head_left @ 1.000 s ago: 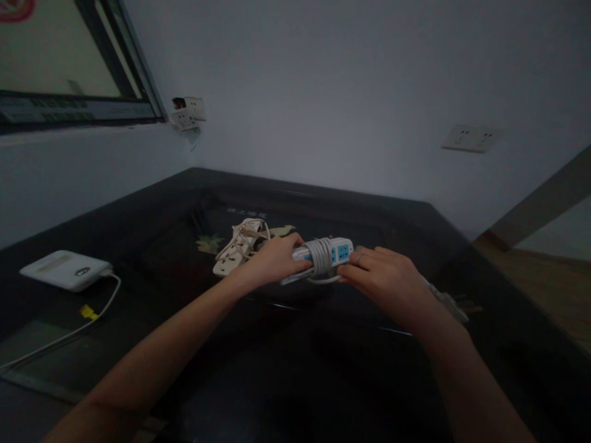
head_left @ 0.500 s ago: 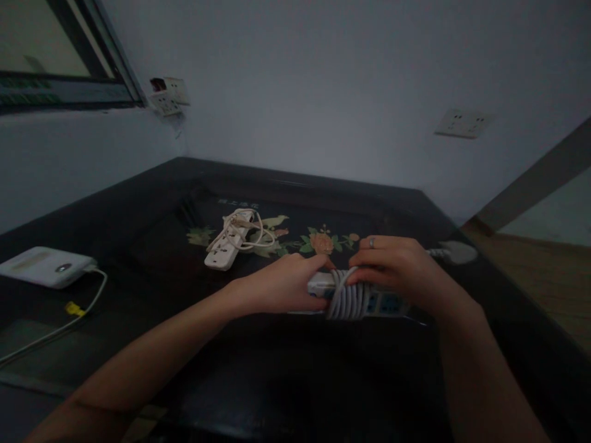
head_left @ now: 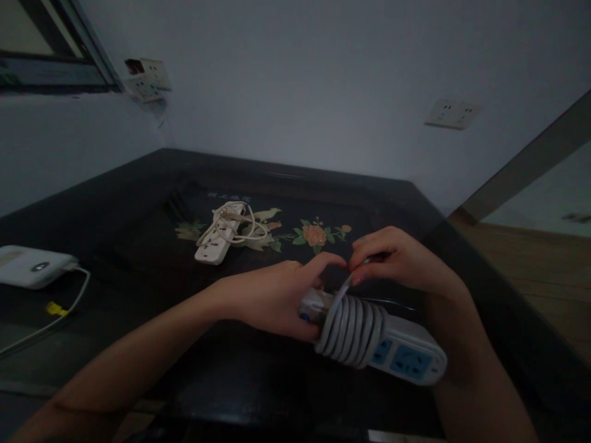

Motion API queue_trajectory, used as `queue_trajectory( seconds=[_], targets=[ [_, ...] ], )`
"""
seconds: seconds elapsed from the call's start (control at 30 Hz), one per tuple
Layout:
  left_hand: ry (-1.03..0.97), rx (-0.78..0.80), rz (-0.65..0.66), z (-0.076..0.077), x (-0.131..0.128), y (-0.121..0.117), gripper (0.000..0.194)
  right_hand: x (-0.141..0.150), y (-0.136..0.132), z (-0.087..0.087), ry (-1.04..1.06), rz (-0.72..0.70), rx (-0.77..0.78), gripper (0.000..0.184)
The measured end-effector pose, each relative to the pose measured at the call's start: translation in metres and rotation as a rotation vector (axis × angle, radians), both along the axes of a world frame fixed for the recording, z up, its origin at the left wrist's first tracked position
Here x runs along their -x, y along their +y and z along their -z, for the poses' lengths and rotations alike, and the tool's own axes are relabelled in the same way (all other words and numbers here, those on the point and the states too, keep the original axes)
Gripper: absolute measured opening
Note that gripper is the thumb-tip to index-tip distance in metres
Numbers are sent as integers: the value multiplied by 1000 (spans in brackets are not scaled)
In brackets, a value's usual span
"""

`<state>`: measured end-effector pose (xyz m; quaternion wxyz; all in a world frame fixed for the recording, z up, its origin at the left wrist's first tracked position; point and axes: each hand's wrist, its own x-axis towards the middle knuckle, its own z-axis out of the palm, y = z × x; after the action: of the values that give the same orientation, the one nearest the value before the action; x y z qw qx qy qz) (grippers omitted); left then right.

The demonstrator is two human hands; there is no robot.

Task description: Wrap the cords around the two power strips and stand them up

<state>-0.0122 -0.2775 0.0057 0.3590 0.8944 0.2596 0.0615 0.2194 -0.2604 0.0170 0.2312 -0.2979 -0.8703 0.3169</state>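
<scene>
My left hand (head_left: 281, 298) is closed around the left end of a white power strip (head_left: 409, 354) with blue sockets. Several turns of grey power cord (head_left: 353, 332) are wound side by side about the strip's left half. The strip is tilted, its right end lower and toward me. With fingertips pinched, my right hand (head_left: 392, 258) grips the loose part of that cord just above the coils. The plug is not visible, perhaps behind my right hand or wrist. My left thumb reaches toward the right fingertips.
A second white power strip (head_left: 213, 246) lies on the dark glossy table (head_left: 207, 363) with its pale cord (head_left: 253, 231) bundled on top. At left sits a white device (head_left: 34, 271) with a cable and yellow tag (head_left: 56, 309). Wall sockets (head_left: 452, 114) are at the back.
The wrapped strip has come nearer, and its right end swung down out from under my right hand. My right hand holds the cord away from the coils. The view shifted slightly.
</scene>
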Motion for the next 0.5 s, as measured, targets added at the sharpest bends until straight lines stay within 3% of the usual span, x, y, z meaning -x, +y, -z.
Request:
queue_trajectory(
  seconds=[0.2,0.5],
  targets=[
    [-120,216,96,7,4,9,71,-4,4,2,64,50,65,9],
    [-236,230,45,8,3,7,78,0,15,14,159,83,188,20]
  ],
)
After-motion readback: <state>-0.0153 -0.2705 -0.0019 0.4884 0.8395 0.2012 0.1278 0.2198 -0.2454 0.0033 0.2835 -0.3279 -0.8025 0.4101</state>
